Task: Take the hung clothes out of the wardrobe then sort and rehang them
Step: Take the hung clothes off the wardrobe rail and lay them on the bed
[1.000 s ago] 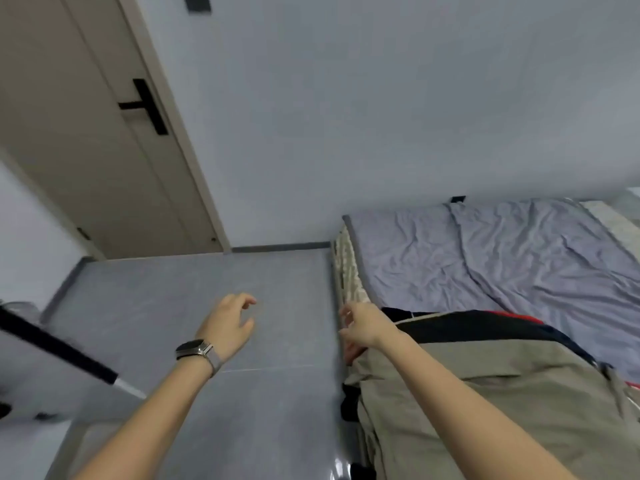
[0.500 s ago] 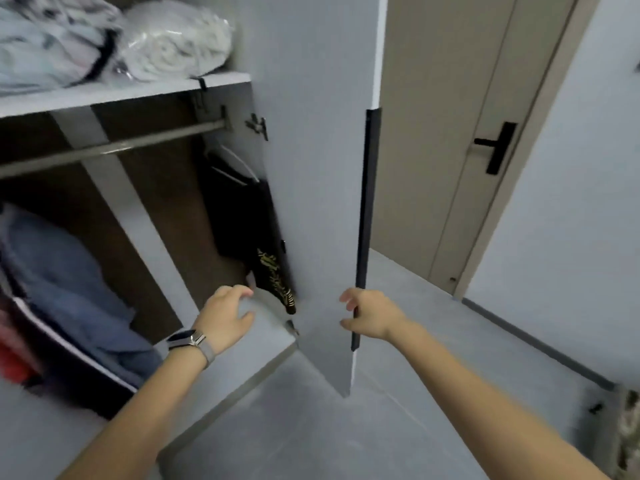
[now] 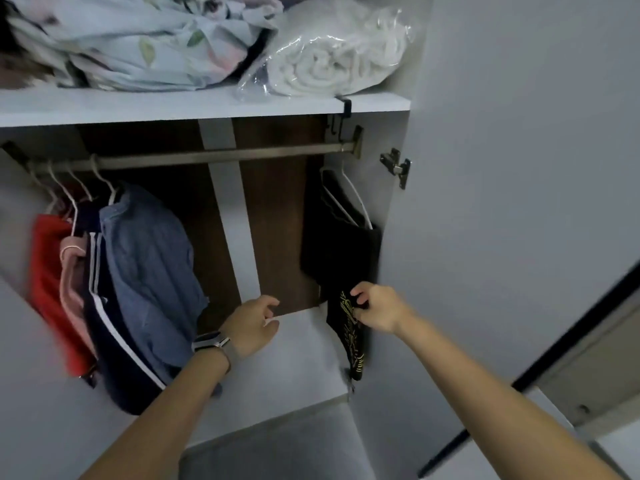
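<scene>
While my right hand [image 3: 375,311] pinches 1 black garment [image 3: 341,258], my left hand [image 3: 251,325] hangs relaxed, holding nothing; 4 garments [image 3: 114,282] hang at the rail's [image 3: 221,155] left end.

Room: pale grey wall [image 3: 519,133] at right, grey floor [image 3: 277,445] below. Beige door [image 3: 595,368] w/ black edge lower right. Light dim.

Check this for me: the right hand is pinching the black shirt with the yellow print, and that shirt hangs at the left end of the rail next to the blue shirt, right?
Not quite. The right hand does pinch the black shirt, but the head view shows it hanging at the right end of the rail, apart from the blue shirt on the left.
</scene>
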A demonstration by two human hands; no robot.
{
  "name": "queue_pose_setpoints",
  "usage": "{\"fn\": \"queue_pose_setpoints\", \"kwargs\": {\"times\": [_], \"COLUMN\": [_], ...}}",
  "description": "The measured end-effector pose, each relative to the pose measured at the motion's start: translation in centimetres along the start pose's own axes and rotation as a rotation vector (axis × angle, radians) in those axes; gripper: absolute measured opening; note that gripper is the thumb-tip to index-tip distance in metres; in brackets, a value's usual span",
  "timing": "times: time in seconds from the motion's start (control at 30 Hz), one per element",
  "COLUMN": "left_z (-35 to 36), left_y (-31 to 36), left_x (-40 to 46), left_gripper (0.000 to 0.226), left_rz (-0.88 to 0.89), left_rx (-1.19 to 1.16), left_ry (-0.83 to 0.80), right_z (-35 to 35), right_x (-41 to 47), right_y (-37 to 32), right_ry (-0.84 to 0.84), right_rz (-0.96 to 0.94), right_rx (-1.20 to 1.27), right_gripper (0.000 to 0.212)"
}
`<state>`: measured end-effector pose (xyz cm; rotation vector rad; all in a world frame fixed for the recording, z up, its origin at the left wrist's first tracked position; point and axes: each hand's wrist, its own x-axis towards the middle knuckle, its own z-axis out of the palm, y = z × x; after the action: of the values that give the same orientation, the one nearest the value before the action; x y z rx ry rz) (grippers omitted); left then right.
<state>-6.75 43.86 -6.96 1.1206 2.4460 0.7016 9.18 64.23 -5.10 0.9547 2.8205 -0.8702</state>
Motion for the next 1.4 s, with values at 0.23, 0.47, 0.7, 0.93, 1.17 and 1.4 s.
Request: {"fn": "queue_pose_setpoints", "kwargs": {"times": [0.23, 0.47, 0.7, 0.93, 1.17, 1.4], "left_z": [-3.5, -6.6, -7.9, -9.3, -14.4, -16.2], "left_y": [-4.2, -5.8, -6.0, -8.0, -15.1, -22.0], "left_x": [8.6, 15.9, 19.9, 21.5, 19.1, 15.7], "left_gripper": [0.035, 0.036, 0.036, 0.032, 0.045, 0.072], "left_rz": [-0.041, 0.006, 0.003, 0.010, -0.244, -0.415], "left_rx": [-0.083, -0.050, -0.055, -0.065, 0.420, 0.365], "left_ry": [0.026, 0.083, 0.108, 0.205, 0.812, 0.966], "right_z": [2.1, -4.1, -7.4, -3.4, 0.6, 3.1], "right_x": [11.4, 19.1, 25.2, 25.8, 23.6, 22.4], "right_y": [-2.6, -4.0, -2.0, -7.9, -14.0, -17.8], "right_ry": [-0.220, 0.558, 0.249, 0.071, -0.007, 0.014], "right_rz": [-0.046, -0.061, 0.276, 0.093, 0.020, -0.026], "right_rx": [0.039, -0.171, 0.252, 0.916, 1.177, 1.218], "right_gripper": [0.041, 0.059, 0.048, 0.037, 0.036, 0.041]}}
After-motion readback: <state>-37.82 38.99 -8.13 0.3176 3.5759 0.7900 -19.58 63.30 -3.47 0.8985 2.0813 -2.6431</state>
